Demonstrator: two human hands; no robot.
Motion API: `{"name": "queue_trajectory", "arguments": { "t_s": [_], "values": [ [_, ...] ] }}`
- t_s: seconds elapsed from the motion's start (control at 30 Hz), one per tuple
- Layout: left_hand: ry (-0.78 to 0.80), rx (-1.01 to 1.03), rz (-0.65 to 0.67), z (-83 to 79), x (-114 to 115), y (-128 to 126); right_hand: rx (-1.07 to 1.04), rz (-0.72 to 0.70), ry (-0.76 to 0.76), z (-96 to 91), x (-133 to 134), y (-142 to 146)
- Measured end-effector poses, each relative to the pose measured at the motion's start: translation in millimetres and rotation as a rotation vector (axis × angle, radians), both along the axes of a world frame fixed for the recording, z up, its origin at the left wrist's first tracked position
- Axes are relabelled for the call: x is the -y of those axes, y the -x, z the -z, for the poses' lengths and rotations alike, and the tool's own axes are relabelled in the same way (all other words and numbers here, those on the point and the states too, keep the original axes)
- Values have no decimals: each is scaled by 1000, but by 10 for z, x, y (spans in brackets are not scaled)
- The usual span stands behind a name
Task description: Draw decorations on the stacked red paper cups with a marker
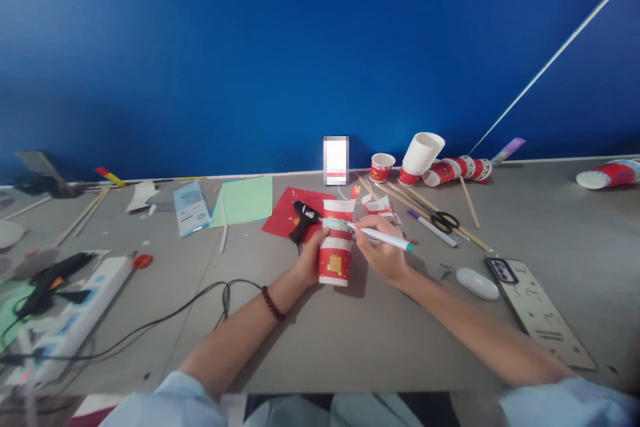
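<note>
Currently, left hand (312, 257) holding stacked red cups (335, 260), right hand (383, 255) pinching white marker (387, 238), tip near cups

Paper cups (334, 276) smooth; marker (384, 237) plastic; tabletop (370, 347) matt.

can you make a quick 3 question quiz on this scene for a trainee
1. Multiple choice: what does the right hand hold?
a) scissors
b) white marker
c) wooden stick
2. True or false: the left hand grips the red-and-white cup stack.
3. Fill in: the beaded bracelet is on the ___ wrist.

Key: 1. b; 2. true; 3. left
</note>
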State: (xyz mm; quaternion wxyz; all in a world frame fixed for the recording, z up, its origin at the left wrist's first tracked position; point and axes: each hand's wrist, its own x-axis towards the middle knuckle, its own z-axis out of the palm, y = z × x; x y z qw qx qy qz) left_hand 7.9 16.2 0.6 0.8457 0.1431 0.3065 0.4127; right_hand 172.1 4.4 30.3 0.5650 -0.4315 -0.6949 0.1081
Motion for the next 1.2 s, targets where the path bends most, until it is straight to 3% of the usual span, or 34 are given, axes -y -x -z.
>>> {"name": "queue_trajectory", "arguments": {
  "t_s": [0.3,0.53,0.87,1.2],
  "values": [
    [1,-6,-24,-38,17,-17,-6,-15,-38,13,-7,-1],
    [-69,-2,-49,-39,-3,-61,-160,-53,64,27,-15,-41],
    [-23,3,42,35,-54,-108,-200,-62,105,-49,-18,-14],
    [-33,11,41,63,-42,-61,-199,-28,127,-21,-30,-2]
  ]
}}
